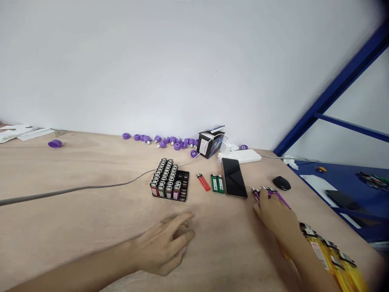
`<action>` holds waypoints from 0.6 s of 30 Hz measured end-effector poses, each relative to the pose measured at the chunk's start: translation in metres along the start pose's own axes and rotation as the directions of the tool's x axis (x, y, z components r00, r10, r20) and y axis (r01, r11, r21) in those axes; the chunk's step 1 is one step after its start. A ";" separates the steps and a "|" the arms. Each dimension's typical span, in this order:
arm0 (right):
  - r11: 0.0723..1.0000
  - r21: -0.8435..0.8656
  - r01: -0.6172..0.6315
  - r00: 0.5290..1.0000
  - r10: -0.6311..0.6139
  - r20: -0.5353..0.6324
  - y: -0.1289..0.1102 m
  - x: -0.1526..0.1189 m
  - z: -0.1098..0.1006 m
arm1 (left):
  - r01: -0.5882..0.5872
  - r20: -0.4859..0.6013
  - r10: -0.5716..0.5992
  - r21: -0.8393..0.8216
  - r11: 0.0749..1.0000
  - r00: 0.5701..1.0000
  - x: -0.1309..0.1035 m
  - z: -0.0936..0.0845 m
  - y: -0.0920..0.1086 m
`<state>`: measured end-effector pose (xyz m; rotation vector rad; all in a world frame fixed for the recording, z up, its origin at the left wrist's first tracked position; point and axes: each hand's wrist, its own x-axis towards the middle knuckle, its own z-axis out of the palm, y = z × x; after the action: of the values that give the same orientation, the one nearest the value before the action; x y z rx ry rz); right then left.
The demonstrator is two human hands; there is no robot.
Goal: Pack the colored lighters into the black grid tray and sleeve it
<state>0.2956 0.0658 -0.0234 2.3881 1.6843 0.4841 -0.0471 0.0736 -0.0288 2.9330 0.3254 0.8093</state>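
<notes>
Over the wooden table, my left hand hovers palm down, its fingers apart and a little curled, with nothing in them. My right hand reaches to the right side, its thumb and fingers closed around a purple lighter; the grip is partly hidden. More purple lighters lie beside and under those fingers. A black slotted tray holds several rows of upright lighters, with bare slots at its right. Between tray and phone lie a red lighter and two green lighters.
A phone, black mouse, white power strip and black box stand right of centre. Purple caps line the wall. A grey cable crosses the left side. Yellow lighters lie near my right forearm.
</notes>
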 end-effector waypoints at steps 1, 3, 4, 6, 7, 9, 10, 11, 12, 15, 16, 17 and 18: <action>1.000 0.007 -0.007 1.000 0.007 0.017 -0.001 0.001 -0.002 | 0.002 0.001 -0.002 -0.009 1.000 1.000 0.000 0.000 0.000; 0.999 0.034 -0.020 0.999 0.018 0.049 0.000 0.002 -0.004 | 0.002 0.008 -0.002 -0.021 1.000 1.000 0.000 0.000 0.000; 0.998 0.055 -0.029 0.997 0.025 0.066 0.001 0.003 -0.004 | 0.001 0.010 -0.001 -0.023 1.000 1.000 -0.001 0.000 -0.001; 0.992 0.117 -0.041 0.995 0.029 0.099 0.004 0.004 -0.005 | 0.000 0.012 0.000 -0.033 0.999 1.000 -0.001 0.000 -0.001; 0.986 0.161 -0.048 0.993 0.030 0.111 0.006 0.004 -0.006 | 0.004 0.011 -0.003 -0.049 0.999 1.000 -0.001 0.000 -0.002; 0.952 0.299 -0.069 0.993 0.035 0.116 0.009 0.004 -0.010 | 0.028 -0.010 -0.030 -0.128 0.991 1.000 0.000 0.000 0.000; 0.912 0.401 -0.080 0.993 0.038 0.111 0.010 0.003 -0.013 | 0.051 -0.030 -0.058 -0.203 0.978 0.998 0.000 0.000 0.001; 0.848 0.523 -0.087 0.993 0.035 0.110 0.010 0.002 -0.016 | 0.085 -0.051 -0.105 -0.302 0.950 0.993 0.001 0.000 0.003; 0.751 0.654 -0.088 0.993 0.013 0.119 0.008 0.000 -0.021 | 0.143 -0.060 -0.185 -0.419 0.897 0.981 0.002 0.001 0.005; 0.308 0.943 -0.124 0.962 -0.196 0.191 -0.011 -0.012 -0.033 | 0.383 0.079 -0.507 -0.756 0.530 0.858 0.005 0.006 0.013; 0.154 0.974 -0.167 0.935 -0.290 0.206 -0.022 -0.018 -0.035 | 0.440 0.171 -0.583 -0.824 0.358 0.794 0.006 0.008 0.015; 0.020 0.975 -0.222 0.902 -0.376 0.213 -0.034 -0.025 -0.036 | 0.461 0.250 -0.622 -0.864 0.203 0.742 0.007 0.009 0.017; -0.094 0.956 -0.279 0.869 -0.447 0.210 -0.049 -0.033 -0.036 | 0.451 0.300 -0.635 -0.888 0.086 0.712 0.008 0.011 0.017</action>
<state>0.2294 0.0495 -0.0109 2.4317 2.1570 -2.2120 -0.0318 0.0584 -0.0320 1.3970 0.6485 0.7154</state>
